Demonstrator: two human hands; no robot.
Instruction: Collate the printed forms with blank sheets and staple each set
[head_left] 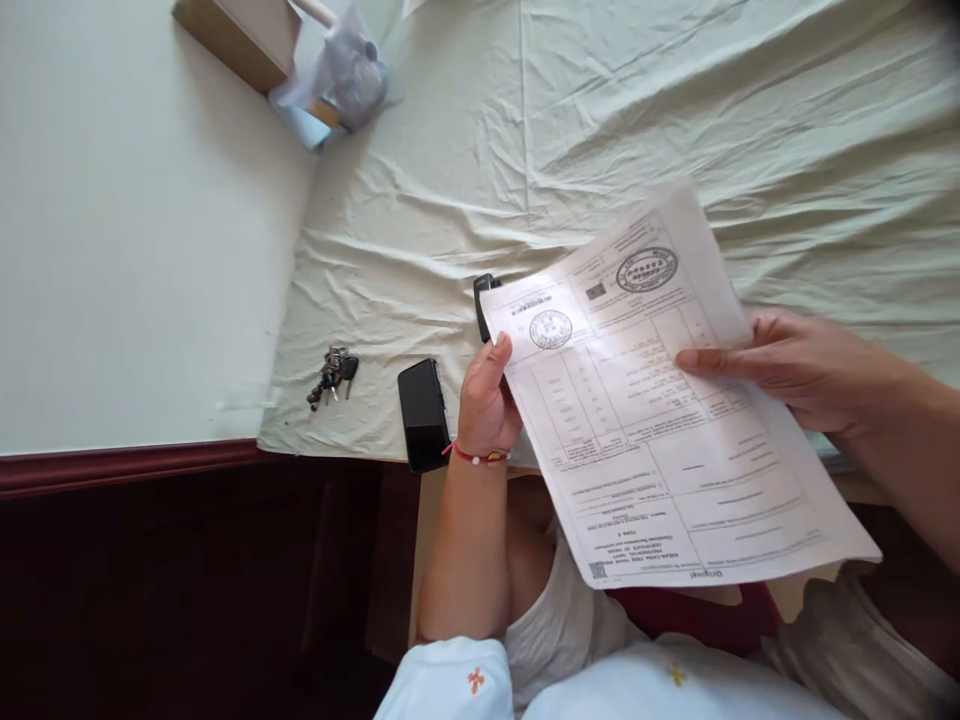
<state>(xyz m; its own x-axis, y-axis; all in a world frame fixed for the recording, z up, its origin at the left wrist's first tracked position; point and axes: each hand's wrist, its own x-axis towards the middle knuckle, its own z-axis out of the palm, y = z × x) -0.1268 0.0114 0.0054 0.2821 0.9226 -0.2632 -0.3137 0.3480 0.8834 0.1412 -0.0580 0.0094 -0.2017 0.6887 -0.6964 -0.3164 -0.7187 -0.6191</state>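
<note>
over creased cloth [637,120], both hands [487,390] pinching flat printed sheet [660,420]

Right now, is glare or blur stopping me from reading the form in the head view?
Head view: bright light washes out the middle of the printed form, held by the left hand and right hand; the print is upside down and too small to read, though the stamps show. The phone screen is dark, with little glare. The keys look sharp. The floor at lower left is in deep shadow.
</note>
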